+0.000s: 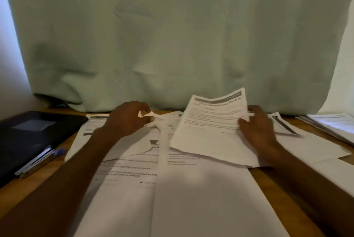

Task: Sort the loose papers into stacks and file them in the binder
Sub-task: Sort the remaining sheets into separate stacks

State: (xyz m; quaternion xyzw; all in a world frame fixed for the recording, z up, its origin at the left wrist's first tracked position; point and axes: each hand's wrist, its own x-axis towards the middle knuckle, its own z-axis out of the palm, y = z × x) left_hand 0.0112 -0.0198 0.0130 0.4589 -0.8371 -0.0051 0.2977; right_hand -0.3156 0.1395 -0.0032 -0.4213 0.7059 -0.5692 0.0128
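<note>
Several loose printed papers (172,188) lie spread and overlapping across the wooden table (23,188). My right hand (256,127) grips the right edge of one printed sheet (208,121), which is lifted and tilted above the pile. At the far middle of the pile, my left hand (126,117) pinches the curled corner of another sheet (153,116). A black binder (32,133) lies shut at the left of the table.
Two pens (38,162) rest on the binder's near edge. A separate paper stack (333,125) sits at the far right. A pale green cloth (172,35) hangs behind the table, along its back edge.
</note>
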